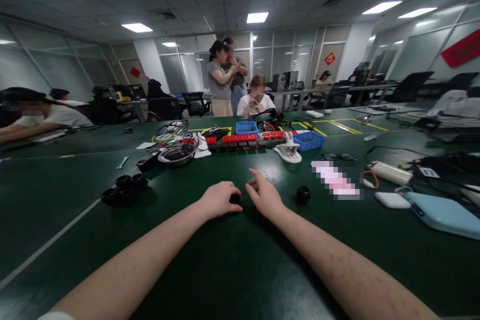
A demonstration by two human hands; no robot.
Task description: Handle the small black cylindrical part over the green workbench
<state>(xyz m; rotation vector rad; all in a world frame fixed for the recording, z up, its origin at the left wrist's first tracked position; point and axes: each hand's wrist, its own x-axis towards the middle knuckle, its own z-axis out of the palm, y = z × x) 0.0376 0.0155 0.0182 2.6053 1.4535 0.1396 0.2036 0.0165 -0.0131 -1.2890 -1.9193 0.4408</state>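
A: What were the hands doing on the green table (232, 270)?

B: The left hand (219, 199) lay knuckles up with its fingers curled around a small black part (235, 198), which peeked out at the fingertips and rested on the table between the two hands. The right hand (265, 195) sat just beside it, fingers loosely bent and partly open, with the fingertips close to that part. I could not tell whether they touched it.

A: Were there more parts like it?

B: Yes. A small black round cap (303, 194) stood alone to the right of the right hand, near but apart. To the left, well apart from the left hand, a cluster of black round parts (125, 188) sat together.

A: And beyond the hands?

B: A metal bowl (176, 154) holding dark things, a row of red blocks (240, 137), two blue trays (308, 140) and a white clamp-like tool (288, 150). On the right lay a white cylindrical device (390, 173), a light blue power bank (444, 214) and a small white case (392, 200). A seated person (256, 96) faced the table at its far side, and two others stood behind.
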